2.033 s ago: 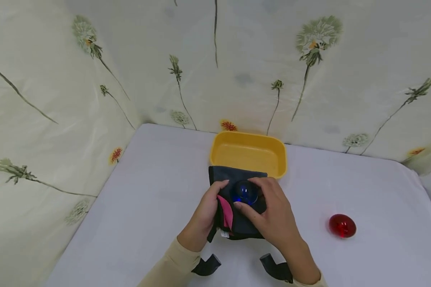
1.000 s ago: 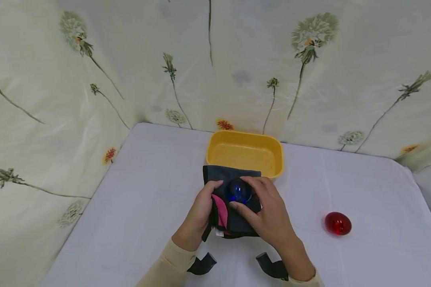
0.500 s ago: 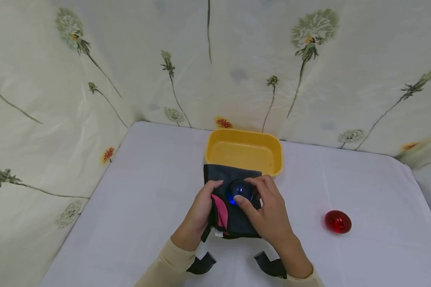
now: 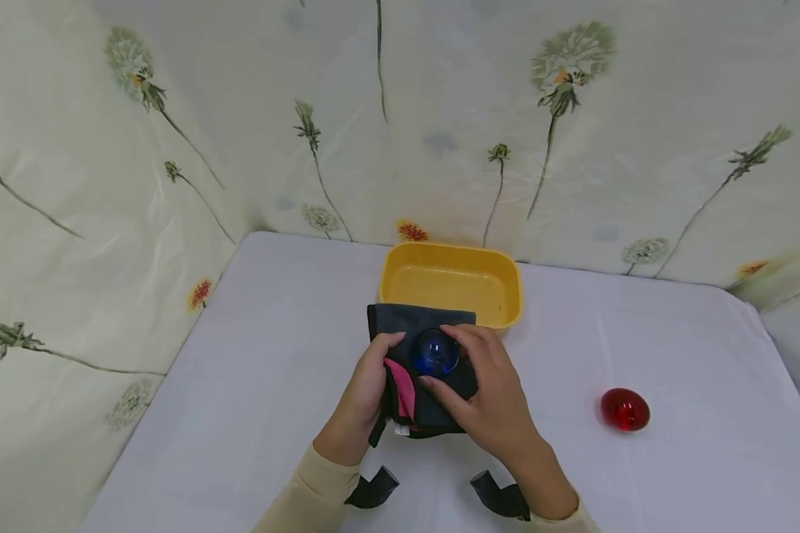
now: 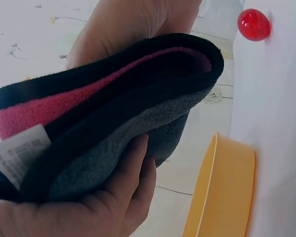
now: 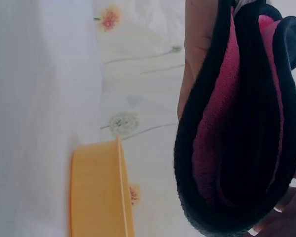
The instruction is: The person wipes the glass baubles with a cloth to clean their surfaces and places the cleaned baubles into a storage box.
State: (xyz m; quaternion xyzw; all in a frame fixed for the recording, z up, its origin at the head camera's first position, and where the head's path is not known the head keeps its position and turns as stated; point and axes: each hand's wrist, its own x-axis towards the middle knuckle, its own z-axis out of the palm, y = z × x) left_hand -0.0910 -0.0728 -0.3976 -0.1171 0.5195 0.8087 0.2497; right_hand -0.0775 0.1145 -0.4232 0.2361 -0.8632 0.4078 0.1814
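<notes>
My left hand (image 4: 363, 392) grips a folded cloth (image 4: 433, 403), dark grey-blue with black edging and a pink inner side. In the left wrist view its fingers (image 5: 130, 177) curl under the folded cloth (image 5: 103, 133), and a white label (image 5: 20, 155) hangs from the edge. Against the cloth's upper face, my right hand (image 4: 496, 396) holds a clear blue ball (image 4: 434, 353) between thumb and fingers. The right wrist view shows the cloth's layered folds (image 6: 217, 118); the ball is hidden there.
Just beyond the cloth, a yellow tray (image 4: 450, 255) stands near the back edge of the white-covered table (image 4: 287, 318). A shiny red egg-shaped ball (image 4: 624, 409) lies on the right. Dark curved wrist mounts (image 4: 376, 488) show below the hands. Flower-printed sheets hang behind and at left.
The right thumb moves over the blue ball's front at half a second ago, then back to its lower edge. The left hand keeps its grip; the whole view shifts slightly.
</notes>
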